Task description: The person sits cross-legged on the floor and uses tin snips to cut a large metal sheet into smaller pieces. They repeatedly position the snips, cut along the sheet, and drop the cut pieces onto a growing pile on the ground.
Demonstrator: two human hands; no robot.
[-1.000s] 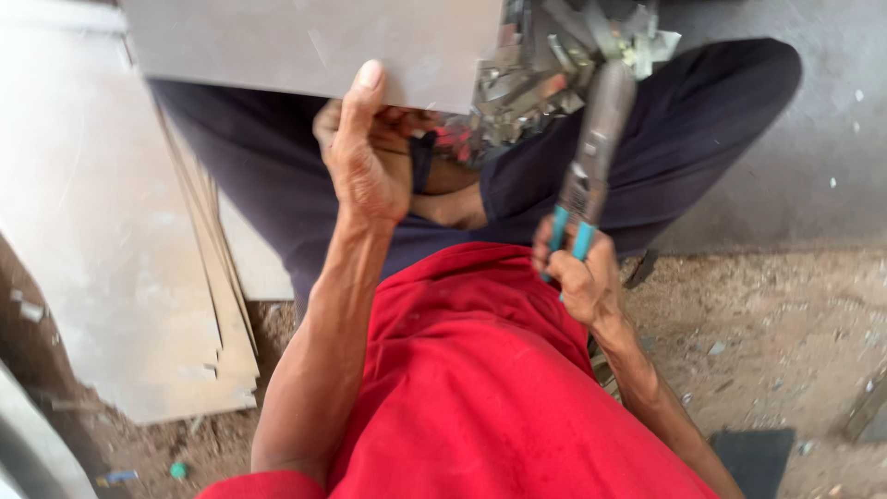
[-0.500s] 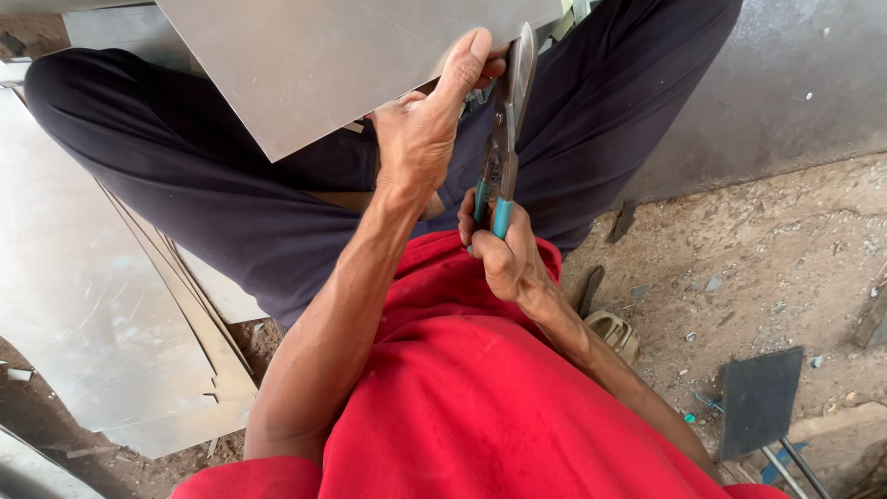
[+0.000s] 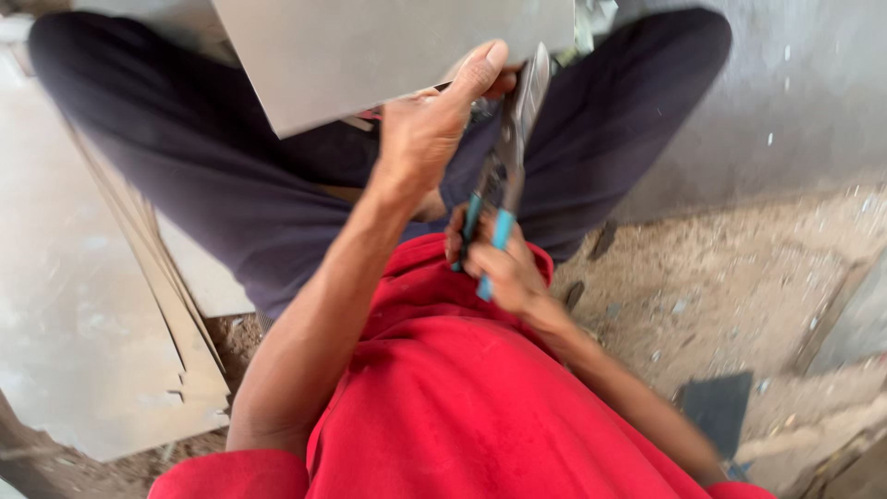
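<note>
My left hand [image 3: 427, 137] grips the lower edge of a flat grey metal sheet [image 3: 370, 51] held over my lap, thumb stretched up along its face. My right hand [image 3: 494, 263] is closed around the blue handles of a pair of tin snips [image 3: 506, 166]. The snips' grey blades point up to the sheet's right edge, beside my left thumb. I sit in dark trousers and a red shirt, which hides my lower arms' far sides.
A stack of flat grey sheets [image 3: 88, 305] lies on the ground at my left. Sandy dirt [image 3: 721, 296] spreads to the right, with a small dark square plate [image 3: 716, 407] on it. A grey wall panel [image 3: 795, 92] stands behind my right knee.
The view has swung so the sheet and hands sit further left and higher. The snips moved from right of the sheet up against its edge, next to my left thumb.
</note>
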